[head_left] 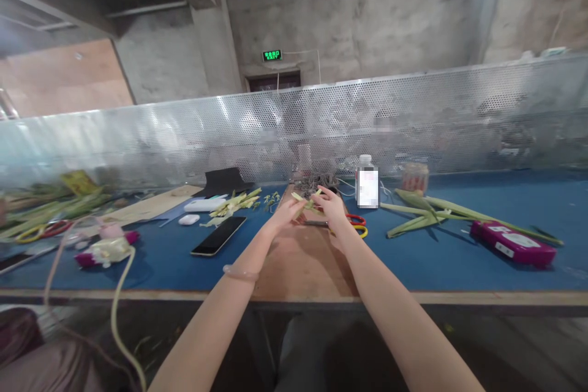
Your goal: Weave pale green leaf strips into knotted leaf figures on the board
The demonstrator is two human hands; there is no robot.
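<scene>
Over a wooden board [303, 269], both hands are close together on a pale green strip of leaf [297, 197]. My left hand [287, 214] pinches the strip from the left, its fingers closed. From the other side my right hand [331, 205] grips it with bent fingers; the exact contact is small and partly hidden. Beneath the right wrist lies a pair of scissors [358, 220] with red and yellow handles, its blades pointing left. A heap of grey, stringy material [316, 182] sits on the board just beyond my fingers.
Left are a phone [219, 236], a white case [188, 219], cut leaf pieces [236, 203] and a corded tool [108, 248]. Right stand a bottle [366, 162] and a jar [414, 177], beside long leaves [422, 214] and a purple box [512, 244]. A perforated metal screen [206, 135] borders the table.
</scene>
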